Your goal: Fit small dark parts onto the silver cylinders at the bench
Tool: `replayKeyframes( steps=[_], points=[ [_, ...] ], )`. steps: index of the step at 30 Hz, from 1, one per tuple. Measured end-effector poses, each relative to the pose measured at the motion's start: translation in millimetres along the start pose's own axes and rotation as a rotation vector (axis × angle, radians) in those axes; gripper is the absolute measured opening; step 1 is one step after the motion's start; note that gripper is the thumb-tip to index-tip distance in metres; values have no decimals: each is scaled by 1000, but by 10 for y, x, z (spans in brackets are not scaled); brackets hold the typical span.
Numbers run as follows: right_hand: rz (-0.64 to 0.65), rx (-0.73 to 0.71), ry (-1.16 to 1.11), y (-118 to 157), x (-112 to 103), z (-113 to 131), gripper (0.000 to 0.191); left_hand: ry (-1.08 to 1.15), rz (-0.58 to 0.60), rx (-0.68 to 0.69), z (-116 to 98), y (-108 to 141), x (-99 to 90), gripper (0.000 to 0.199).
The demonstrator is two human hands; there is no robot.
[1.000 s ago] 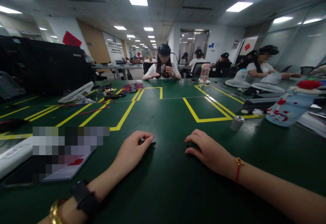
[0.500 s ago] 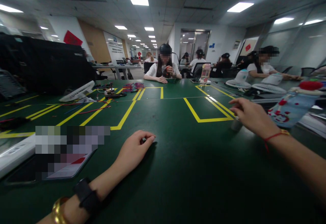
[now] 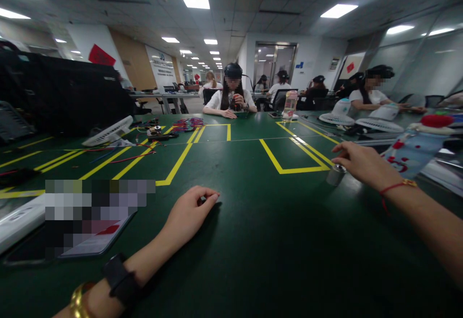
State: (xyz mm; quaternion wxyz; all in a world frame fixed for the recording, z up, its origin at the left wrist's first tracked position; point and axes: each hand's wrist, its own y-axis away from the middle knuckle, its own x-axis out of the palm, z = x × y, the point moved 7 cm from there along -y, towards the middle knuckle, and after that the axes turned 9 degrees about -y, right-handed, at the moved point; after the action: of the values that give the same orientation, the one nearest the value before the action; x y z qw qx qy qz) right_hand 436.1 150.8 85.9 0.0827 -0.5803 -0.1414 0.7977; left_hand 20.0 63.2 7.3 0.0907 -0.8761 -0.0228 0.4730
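Note:
On the green table [image 3: 253,231], my left hand [image 3: 192,212] rests with its fingers curled and the thumb against the fingertips; nothing shows in it. A small silvery cylinder [image 3: 336,175] stands upright at the right, just beyond the yellow tape rectangle. My right hand [image 3: 363,163] hovers beside and slightly above this cylinder, fingers bent and thumb close to the index finger. Whether its lower fingers touch the cylinder is hidden. A light blue bottle or pouch with a red top [image 3: 415,147] is behind my right wrist.
A phone-like slab [image 3: 104,241] and a white bar [image 3: 25,219] lie at the left. Wires [image 3: 188,124] and a white fan [image 3: 110,132] are farther back. Across the table sits a person [image 3: 231,94], near a pink bottle [image 3: 290,106].
My right hand has moved slightly to the right and away from the cylinder's top, which now shows more fully. My left hand stays in place.

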Motion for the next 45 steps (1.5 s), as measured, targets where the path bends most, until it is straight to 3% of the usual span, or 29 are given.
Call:
replayKeyframes(
  steps=[16,23,26,30,34,38,41,45],
  points=[
    [109,73,-40,-62,35,-192,34,-6,3,1,-16,1,-1,31],
    [241,77,-118,-59,101,-373,67,-8,9,3,-21,8,5,33],
    [266,43,-80,-50,186,-324,59,-14,12,3,-19,5,4,34],
    [206,-88,-133,60,310,160,53,-20,10,9,-35,6,-10,35],
    [178,-370,-438,510,423,1126,48,-21,8,4,-45,4,-8,35],
    [335,-578,-652,1073,606,1931,49,-23,-5,7,-18,-4,9,32],
    [416,-610,-718,1277,750,2141,50,-14,-25,23,-28,-1,-6,30],
    [385,-494,-805,1256,895,2026,65,71,-56,113,-281,60,-69,28]
  ],
)
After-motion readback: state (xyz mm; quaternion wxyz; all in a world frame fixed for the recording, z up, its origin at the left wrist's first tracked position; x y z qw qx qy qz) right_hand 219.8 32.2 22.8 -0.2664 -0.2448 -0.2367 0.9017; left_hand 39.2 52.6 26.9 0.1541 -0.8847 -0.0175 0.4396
